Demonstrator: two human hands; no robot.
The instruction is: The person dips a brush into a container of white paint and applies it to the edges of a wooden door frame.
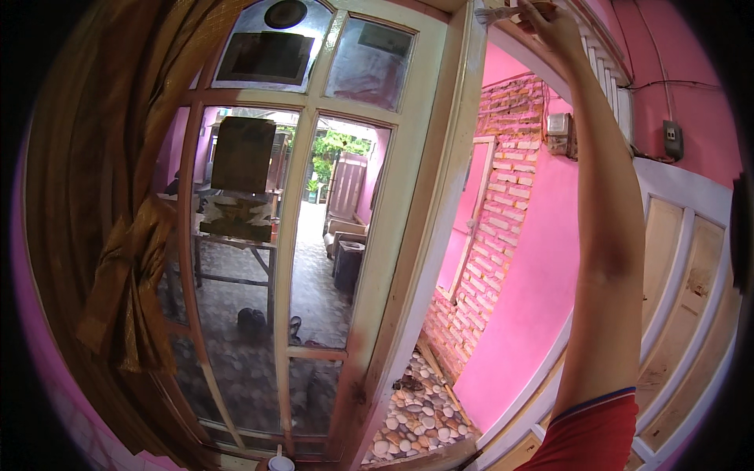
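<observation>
My right arm, in a red sleeve, stretches up along the right side. At the top edge, my right hand (552,27) is closed around a paintbrush (496,14). The bristles point left and meet the upper part of the wooden door frame (449,149), which shows whitish paint along its edge. Part of the brush handle is hidden by my fingers. A white cup (280,463) with a thin stick or handle rising from it shows at the bottom edge. My left hand is out of view.
Left of the frame stands a paned glass window (322,235), with a brown curtain (129,290) tied beside it. A white panelled door (682,314) stands open at right. Through the doorway are a pink brick wall (503,204), a meter box (559,133) and a pebble-patterned floor (416,412).
</observation>
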